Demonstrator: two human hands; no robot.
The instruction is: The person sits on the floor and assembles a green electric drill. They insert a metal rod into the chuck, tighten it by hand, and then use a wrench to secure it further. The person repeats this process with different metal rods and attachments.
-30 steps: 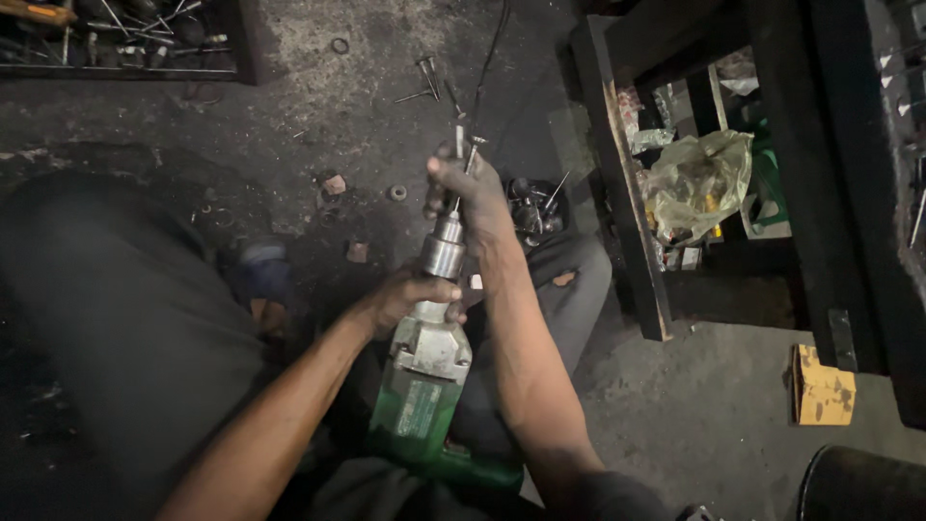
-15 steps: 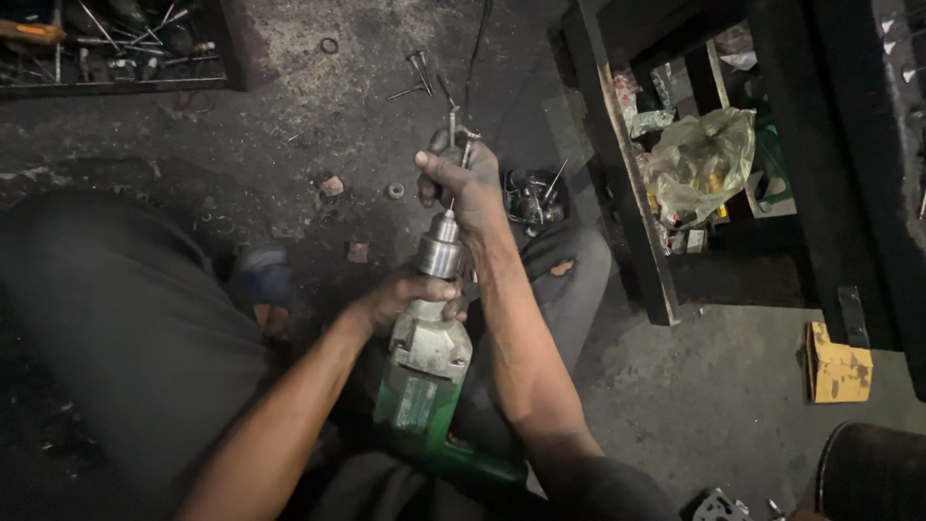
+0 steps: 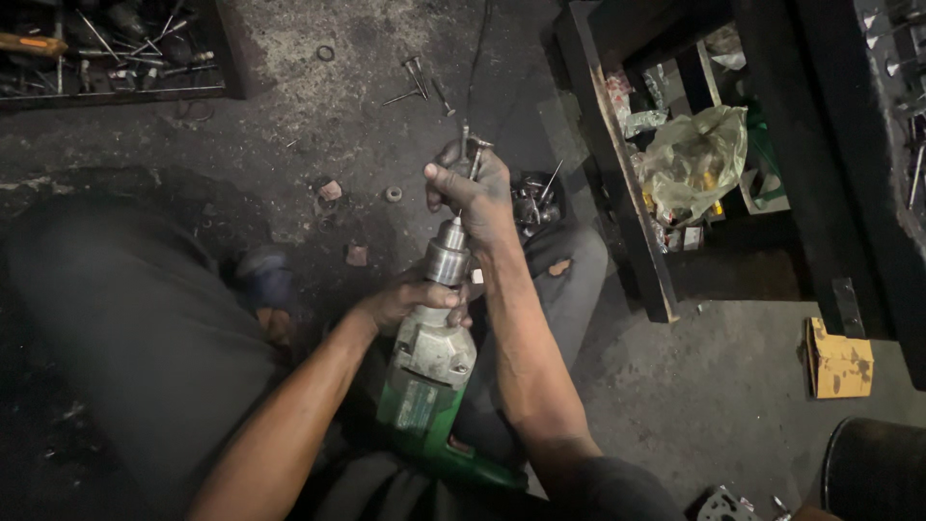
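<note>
A green and grey electric drill (image 3: 429,371) points away from me, resting between my legs over a grimy floor. My left hand (image 3: 410,299) wraps the neck of the drill just behind its metal chuck (image 3: 449,259). My right hand (image 3: 473,188) is closed at the tip of the chuck, with small metal pieces, probably a chuck key or bits, sticking up out of the fist. The drill's green handle runs down toward my lap.
A dark tray of metal tools (image 3: 106,48) sits at the top left. Loose nails (image 3: 420,82), a washer (image 3: 393,194) and small scraps lie on the floor. A black shelf unit (image 3: 627,193) holding a plastic bag (image 3: 694,159) stands at right, a yellow box (image 3: 839,362) beside it.
My right hand has shifted slightly on the chuck tip and the view has moved a little; the left hand keeps its hold on the drill neck.
</note>
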